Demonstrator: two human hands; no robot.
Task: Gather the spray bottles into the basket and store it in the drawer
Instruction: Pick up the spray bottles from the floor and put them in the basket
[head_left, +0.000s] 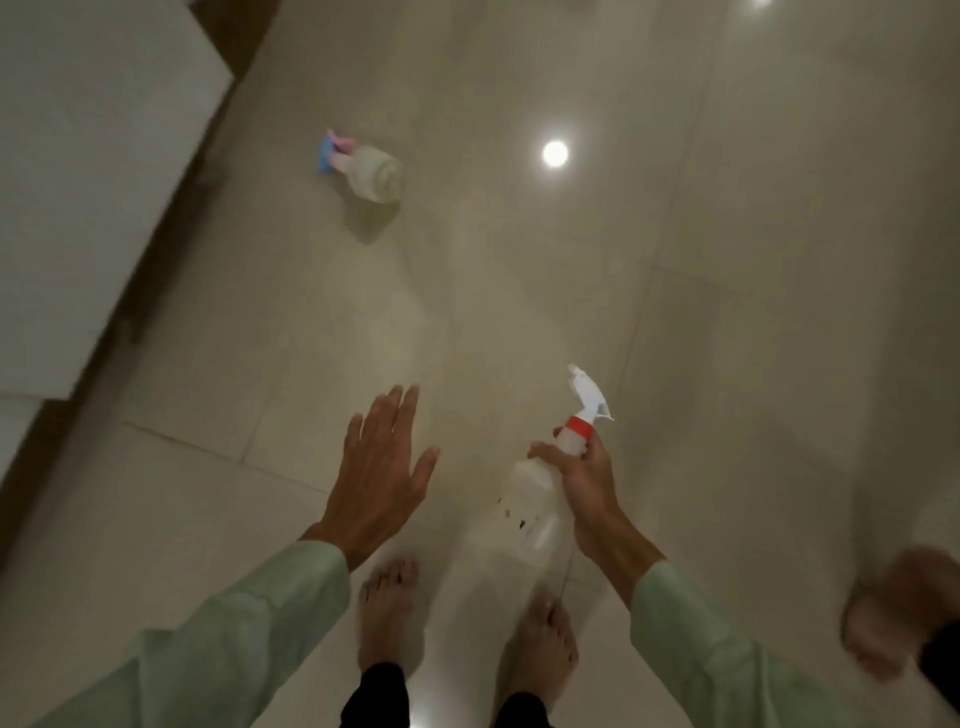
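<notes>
My right hand (584, 480) grips the neck of a clear spray bottle (535, 499) with a white trigger head and a red collar, held above the floor. My left hand (376, 470) is stretched forward, flat, fingers apart, holding nothing. A second spray bottle (371, 174), clear with a pink and blue trigger head, lies on its side on the glossy tiled floor farther ahead and to the left. No basket or drawer is in view.
White furniture (93, 171) with a dark wooden base runs along the left side. My bare feet (389, 613) stand on the beige tiles. Another person's bare foot (883, 623) shows, blurred, at the lower right. A ceiling light reflects off the floor (555, 154).
</notes>
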